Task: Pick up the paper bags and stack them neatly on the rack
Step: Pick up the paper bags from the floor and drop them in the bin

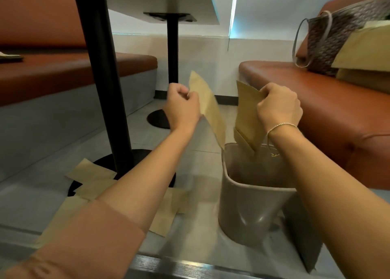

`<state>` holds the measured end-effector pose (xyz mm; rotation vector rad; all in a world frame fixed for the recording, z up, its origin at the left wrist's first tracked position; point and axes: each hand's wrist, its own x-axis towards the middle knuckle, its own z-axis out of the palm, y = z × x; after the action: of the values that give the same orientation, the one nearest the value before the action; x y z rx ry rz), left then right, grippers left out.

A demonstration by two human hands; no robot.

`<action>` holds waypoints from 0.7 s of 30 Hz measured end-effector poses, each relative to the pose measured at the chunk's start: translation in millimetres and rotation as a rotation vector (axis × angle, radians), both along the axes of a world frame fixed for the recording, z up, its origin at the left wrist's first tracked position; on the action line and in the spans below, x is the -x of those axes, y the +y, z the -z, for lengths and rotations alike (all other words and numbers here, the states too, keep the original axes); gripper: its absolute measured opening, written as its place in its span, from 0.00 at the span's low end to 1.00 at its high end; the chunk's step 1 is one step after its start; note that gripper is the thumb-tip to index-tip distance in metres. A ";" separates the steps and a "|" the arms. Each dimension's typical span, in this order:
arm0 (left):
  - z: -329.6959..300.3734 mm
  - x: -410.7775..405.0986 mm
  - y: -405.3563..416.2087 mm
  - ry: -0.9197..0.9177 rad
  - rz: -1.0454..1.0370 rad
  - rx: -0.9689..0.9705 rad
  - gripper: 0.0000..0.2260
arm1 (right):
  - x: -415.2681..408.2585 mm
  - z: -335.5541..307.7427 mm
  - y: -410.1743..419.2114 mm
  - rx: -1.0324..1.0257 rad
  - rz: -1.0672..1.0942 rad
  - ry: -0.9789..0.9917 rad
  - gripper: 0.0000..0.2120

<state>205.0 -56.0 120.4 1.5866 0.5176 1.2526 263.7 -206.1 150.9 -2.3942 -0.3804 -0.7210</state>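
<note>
My left hand (pixel 182 107) pinches a flat brown paper bag (pixel 209 107) by its upper edge, and the bag hangs tilted in the air. My right hand (pixel 278 107) grips a second folded paper bag (pixel 247 116) whose lower end dips into the mouth of a beige bin (pixel 251 205) standing on the floor. Several more paper bags (pixel 90 179) lie scattered on the floor at the lower left around a table base. Other paper bags (pixel 363 46) rest on the right bench seat.
Two black table posts (pixel 101 78) with round bases stand at the left and centre under a white tabletop. Orange benches (pixel 316 101) flank both sides. A patterned handbag (pixel 331 40) leans on the right bench. A metal floor strip (pixel 190 266) runs along the bottom.
</note>
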 end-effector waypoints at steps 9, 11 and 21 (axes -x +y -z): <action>24.1 -17.2 -64.0 0.237 0.241 -0.073 0.05 | -8.8 20.0 -7.9 0.058 0.014 0.174 0.18; 41.5 -17.6 -60.0 0.356 0.295 -0.083 0.12 | -4.9 26.1 2.3 0.058 -0.016 0.172 0.18; 135.2 15.3 68.6 0.816 -0.019 -0.020 0.03 | 17.1 112.5 90.0 0.208 -0.360 0.317 0.16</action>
<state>189.7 12.5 -14.7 2.0869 1.0219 0.5719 246.6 -116.1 38.4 -2.4804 -0.7543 -0.1424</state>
